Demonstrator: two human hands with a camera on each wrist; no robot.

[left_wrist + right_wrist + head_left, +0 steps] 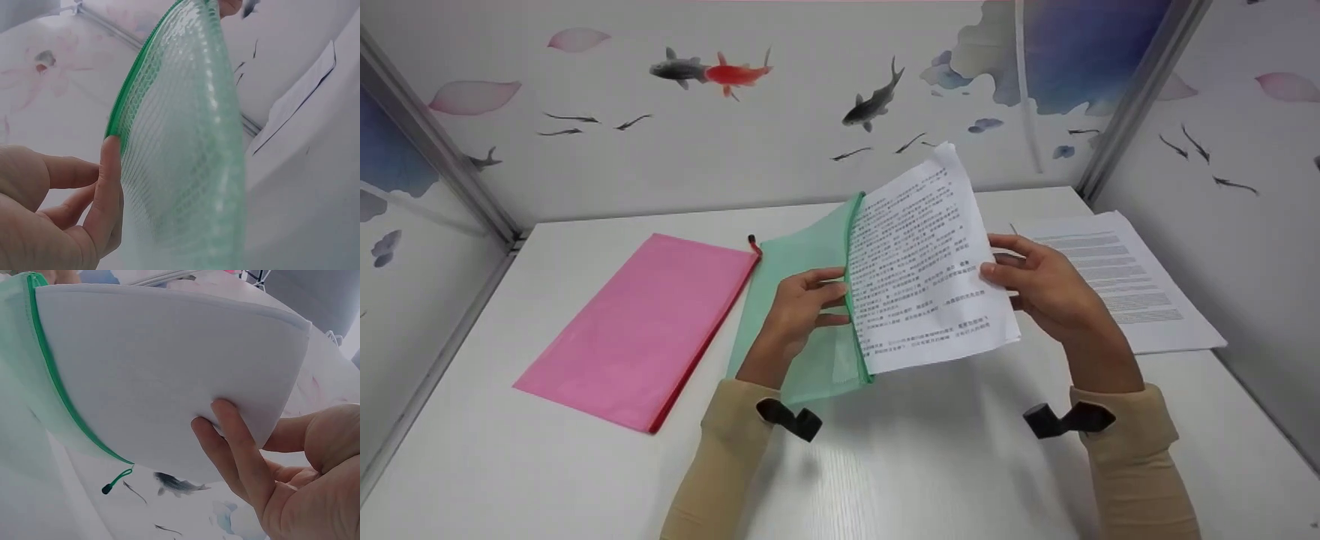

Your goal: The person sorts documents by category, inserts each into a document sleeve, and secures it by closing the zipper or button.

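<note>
From the head camera there are two zip pouches, two lots of printed paper and two hands on a white table [930,457]. One pink pouch [641,330] with a red edge lies flat at the left; one green mesh pouch [802,300] is lifted off the table near the middle, beside the pink one. The left hand [799,304] pinches the green pouch at its zipper edge, fingers curled over the rim. The right hand [1039,281] grasps a sheaf of printed sheets [926,262] by its right edge, the left edge of the sheaf sitting in the pouch's open mouth. A second stack of printed pages [1117,281] lies flat at the right, beside the partition. The print on both is in dense lines, too small to read. In the left wrist view the one green pouch [185,157] stands on edge, its green zipper strip uppermost, with the thumb [107,191] of the left hand [50,219] pressed against its side and the other fingers behind it. In the right wrist view the sheaf [169,377] shows its blank underside, bowed, with the fingers [236,444] of the right hand [281,478] curled under its edge; the green pouch [34,394] wraps its left end, and one dark zipper pull [115,481] dangles from the green zip.
</note>
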